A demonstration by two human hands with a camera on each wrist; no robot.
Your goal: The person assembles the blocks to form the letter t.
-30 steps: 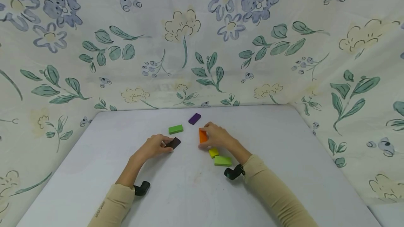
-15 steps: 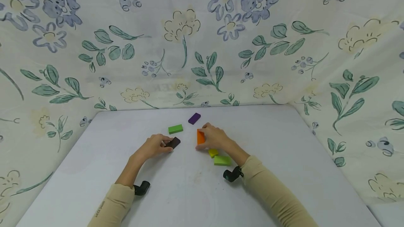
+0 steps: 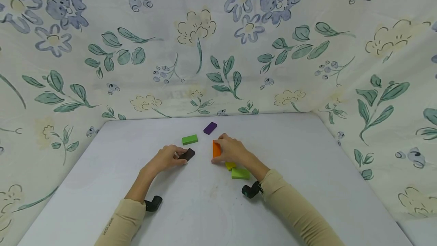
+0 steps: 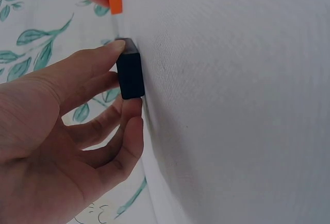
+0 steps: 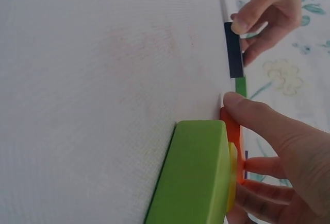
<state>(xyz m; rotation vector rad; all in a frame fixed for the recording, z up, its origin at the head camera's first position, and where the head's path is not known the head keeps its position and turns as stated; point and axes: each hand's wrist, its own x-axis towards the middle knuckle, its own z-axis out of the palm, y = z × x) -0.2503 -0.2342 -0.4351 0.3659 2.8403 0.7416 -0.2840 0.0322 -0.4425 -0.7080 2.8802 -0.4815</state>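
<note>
My left hand (image 3: 168, 157) pinches a black rectangular block (image 3: 187, 154) between thumb and fingers, low at the white table's surface. In the left wrist view the thumb lies on one end of the black block (image 4: 131, 74) and the fingers curl behind it. To the right, my right hand (image 3: 232, 150) holds an orange block (image 3: 216, 149), thumb at its near end and fingers at its far end. The right wrist view shows the thumb on the orange block (image 5: 231, 124), with a light green block (image 5: 193, 172) in front hiding part of it.
A yellow block (image 3: 230, 166) and a light green block (image 3: 240, 174) lie just under and beside the right wrist. Farther back are a green block (image 3: 189, 139) and a purple block (image 3: 210, 128). Behind the white table (image 3: 205, 215) hangs a flowered cloth (image 3: 218, 48).
My right hand has shifted slightly left with the orange block, a little nearer the black one. The left hand and the black block have stayed in place.
</note>
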